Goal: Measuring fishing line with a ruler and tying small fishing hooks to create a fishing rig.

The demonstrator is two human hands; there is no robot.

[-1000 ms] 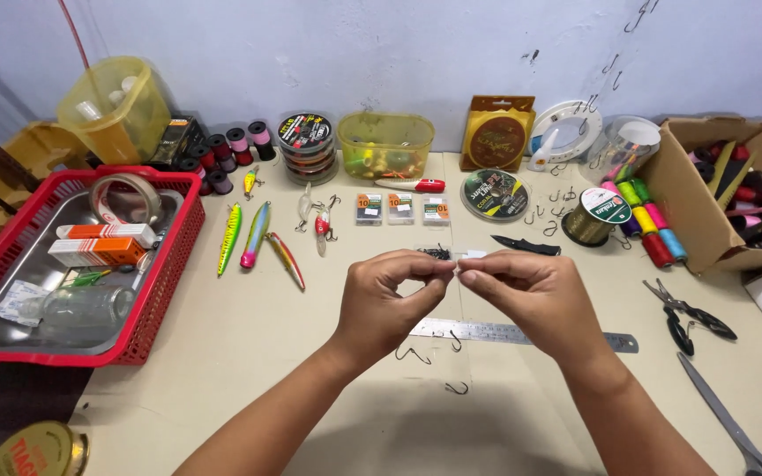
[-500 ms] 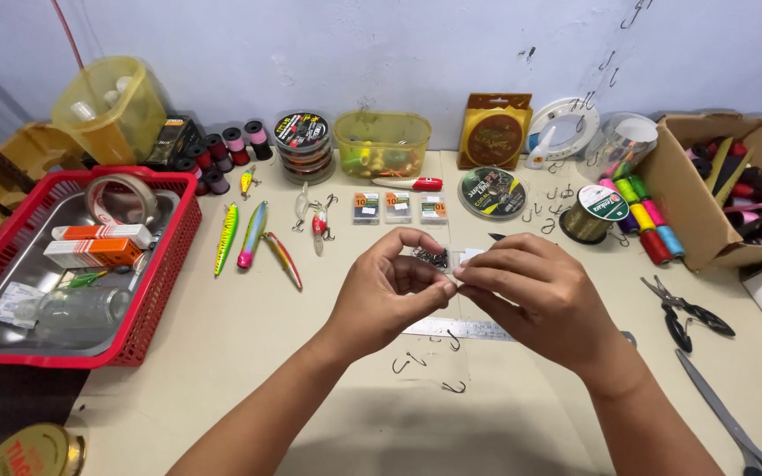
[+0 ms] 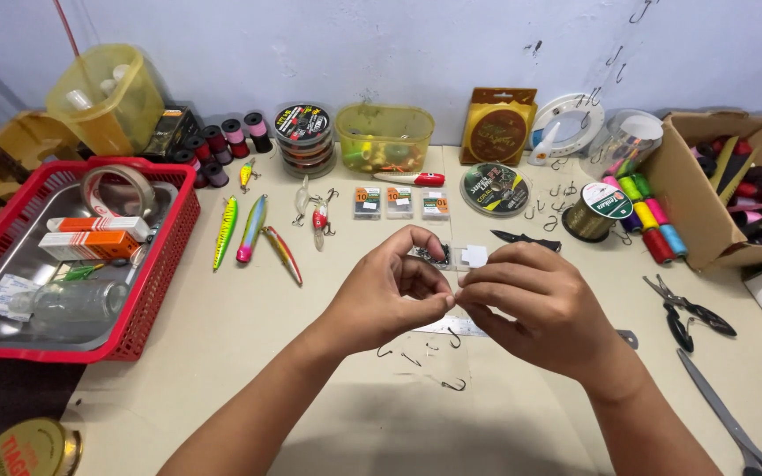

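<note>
Both hands, left [image 3: 385, 295] and right [image 3: 531, 304], meet over the table [image 3: 249, 353], above a ruler [image 3: 451, 328] and loose hooks [image 3: 451, 384]. A basket [image 3: 169, 264] stands far left, lures [image 3: 253, 229] beside it, pliers [image 3: 690, 313] and scissors [image 3: 725, 419] right, a cardboard box [image 3: 707, 229] behind them

Small clear packet [image 3: 465, 256] — flat, transparent plastic with a white tab at its right end; dark fish hooks are bunched inside its left end. It is held off the table, roughly level, long axis left to right, over the table's middle. Loose dark hooks [image 3: 453, 383] — a few lie scattered flat on the table, toward its near edge.
</note>
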